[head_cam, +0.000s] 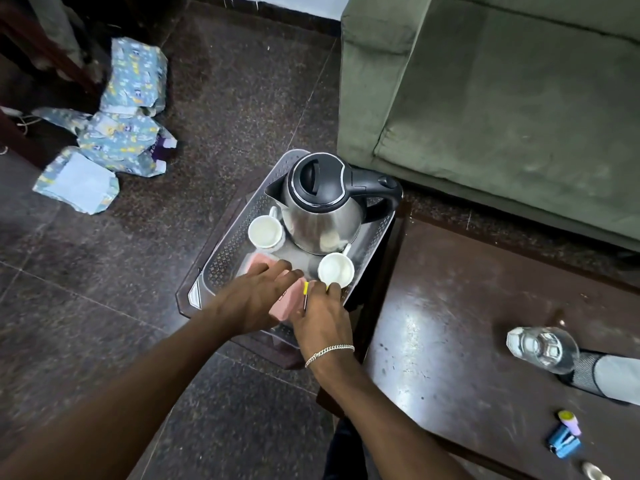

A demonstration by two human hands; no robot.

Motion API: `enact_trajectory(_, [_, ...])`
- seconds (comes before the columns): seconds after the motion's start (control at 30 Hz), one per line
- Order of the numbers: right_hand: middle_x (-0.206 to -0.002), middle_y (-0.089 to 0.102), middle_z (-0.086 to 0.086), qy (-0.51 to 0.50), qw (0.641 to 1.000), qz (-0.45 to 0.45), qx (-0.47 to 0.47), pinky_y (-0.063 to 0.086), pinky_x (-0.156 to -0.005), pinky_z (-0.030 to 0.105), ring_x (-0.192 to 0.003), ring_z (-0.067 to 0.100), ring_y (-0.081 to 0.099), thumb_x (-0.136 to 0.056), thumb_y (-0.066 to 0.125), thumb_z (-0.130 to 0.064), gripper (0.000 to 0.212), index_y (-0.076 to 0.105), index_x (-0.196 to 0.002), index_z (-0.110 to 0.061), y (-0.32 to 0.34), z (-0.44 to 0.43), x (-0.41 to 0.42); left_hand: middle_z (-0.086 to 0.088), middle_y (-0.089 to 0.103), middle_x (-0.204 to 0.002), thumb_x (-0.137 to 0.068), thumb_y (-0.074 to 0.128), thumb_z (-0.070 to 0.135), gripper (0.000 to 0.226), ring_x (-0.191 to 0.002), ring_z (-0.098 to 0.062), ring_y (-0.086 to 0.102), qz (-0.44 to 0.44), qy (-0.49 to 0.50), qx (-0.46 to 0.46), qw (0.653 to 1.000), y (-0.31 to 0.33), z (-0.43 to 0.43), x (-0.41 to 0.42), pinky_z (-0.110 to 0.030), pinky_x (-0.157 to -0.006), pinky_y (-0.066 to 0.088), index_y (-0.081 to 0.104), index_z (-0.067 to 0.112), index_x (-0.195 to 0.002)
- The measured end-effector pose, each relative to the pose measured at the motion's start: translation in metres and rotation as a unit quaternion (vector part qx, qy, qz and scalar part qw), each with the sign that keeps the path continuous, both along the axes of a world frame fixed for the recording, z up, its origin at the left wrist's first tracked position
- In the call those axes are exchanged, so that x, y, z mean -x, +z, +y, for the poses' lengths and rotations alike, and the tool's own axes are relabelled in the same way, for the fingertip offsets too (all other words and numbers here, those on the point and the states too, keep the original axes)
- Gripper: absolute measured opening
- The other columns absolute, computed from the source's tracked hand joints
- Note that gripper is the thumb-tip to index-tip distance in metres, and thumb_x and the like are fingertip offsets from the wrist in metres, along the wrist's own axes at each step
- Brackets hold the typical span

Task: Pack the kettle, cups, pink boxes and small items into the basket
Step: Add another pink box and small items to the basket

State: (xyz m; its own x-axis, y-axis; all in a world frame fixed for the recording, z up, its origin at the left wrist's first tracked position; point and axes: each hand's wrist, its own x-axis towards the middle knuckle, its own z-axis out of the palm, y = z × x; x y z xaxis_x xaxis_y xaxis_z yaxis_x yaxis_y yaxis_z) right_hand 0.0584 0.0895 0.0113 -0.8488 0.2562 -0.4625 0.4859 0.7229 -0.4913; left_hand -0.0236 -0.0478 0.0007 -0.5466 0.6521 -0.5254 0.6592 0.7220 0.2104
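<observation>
Stainless steel with a black lid and handle, the kettle [322, 216] stands at the far end of the clear perforated basket [225, 258]. The basket sits on a small dark stand [277, 355] beside the green sofa [502, 109]. The left cup [266, 232], white and upright, is just beside the kettle near the basket's left wall. The right cup [336, 269], also white and upright, stands in front of the kettle near the right wall. The far pink box [261, 263] lies in the basket below the left cup, and the near pink box [287, 304] lies between the two hands.

The left hand [254, 299] reaches into the basket with fingers straight and spread, resting over the pink boxes. The right hand [323, 317], a chain bracelet [329, 353] on its wrist, has its fingers curled and pinches a thin yellow-tipped stick [306, 289] just in front of the right cup.

To the right, a dark table [467, 323] bears a clear glass [540, 348] and small blue and lilac items [564, 441]. Patterned blue packets [121, 133] lie on the dark tiled floor [242, 81].
</observation>
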Motion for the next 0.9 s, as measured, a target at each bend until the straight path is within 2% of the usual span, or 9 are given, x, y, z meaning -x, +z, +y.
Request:
enact_trajectory(0.1, [-0.128, 0.046, 0.012, 0.006, 1.000, -0.006, -0.013, 0.051, -0.086, 0.038, -0.101, 0.032, 0.064, -0.085, 0.067, -0.020, 0.046, 0.049, -0.126, -0.010, -0.004, -0.001, 0.000, -0.002, 0.036, -0.153, -0.073, 0.087, 0.036, 0.103, -0.124, -0.036, 0.053, 0.013, 0.031, 0.018, 0.999, 0.002, 0.000, -0.001, -0.053, -0.092, 0.058, 0.026, 0.026, -0.156])
enact_trajectory(0.3, [-0.131, 0.044, 0.012, 0.013, 0.999, 0.003, -0.047, 0.052, -0.091, 0.037, -0.107, 0.030, 0.063, -0.095, 0.054, -0.018, 0.037, 0.048, -0.130, -0.009, -0.009, -0.004, -0.003, -0.006, 0.036, -0.154, -0.072, 0.089, 0.033, 0.107, -0.125, -0.037, 0.050, 0.024, 0.041, 0.021, 0.999, 0.001, -0.003, -0.004, -0.054, -0.095, 0.057, 0.027, 0.021, -0.158])
enact_trajectory(0.4, [-0.132, 0.043, 0.012, 0.014, 0.999, 0.000, -0.047, 0.052, -0.092, 0.037, -0.108, 0.030, 0.063, -0.096, 0.051, -0.016, 0.037, 0.047, -0.131, -0.008, -0.009, -0.004, -0.003, -0.003, 0.036, -0.156, -0.074, 0.087, 0.039, 0.107, -0.125, -0.036, 0.047, 0.037, 0.039, 0.031, 0.998, -0.001, -0.005, -0.003, -0.054, -0.097, 0.055, 0.025, 0.023, -0.160])
enact_trajectory(0.53, [-0.133, 0.043, 0.013, 0.004, 0.999, 0.002, -0.046, 0.053, -0.090, 0.040, -0.108, 0.032, 0.063, -0.101, 0.046, -0.020, 0.033, 0.048, -0.131, -0.007, -0.008, -0.002, -0.004, 0.006, 0.034, -0.156, -0.075, 0.085, 0.047, 0.106, -0.129, -0.035, 0.042, 0.055, 0.066, 0.046, 0.995, -0.001, -0.008, -0.004, -0.059, -0.088, 0.059, 0.024, 0.031, -0.160])
enact_trajectory(0.7, [-0.134, 0.042, 0.012, 0.000, 0.999, 0.021, -0.038, 0.051, -0.090, 0.040, -0.107, 0.032, 0.063, -0.102, 0.045, -0.022, 0.032, 0.048, -0.131, -0.008, -0.007, 0.001, -0.008, 0.005, 0.036, -0.156, -0.071, 0.087, 0.049, 0.110, -0.128, -0.035, 0.041, 0.064, 0.073, 0.056, 0.994, -0.002, -0.012, -0.007, -0.061, -0.088, 0.059, 0.024, 0.033, -0.158])
enact_trajectory(0.9, [-0.126, 0.045, 0.013, -0.012, 0.998, 0.068, -0.011, 0.053, -0.080, 0.043, -0.094, 0.037, 0.064, -0.089, 0.061, -0.019, 0.036, 0.051, -0.122, -0.009, 0.001, 0.017, -0.027, 0.004, 0.034, -0.159, -0.061, 0.092, 0.052, 0.119, -0.130, -0.036, 0.040, 0.097, 0.079, 0.066, 0.990, 0.004, -0.009, -0.011, -0.061, -0.080, 0.058, 0.025, 0.035, -0.158])
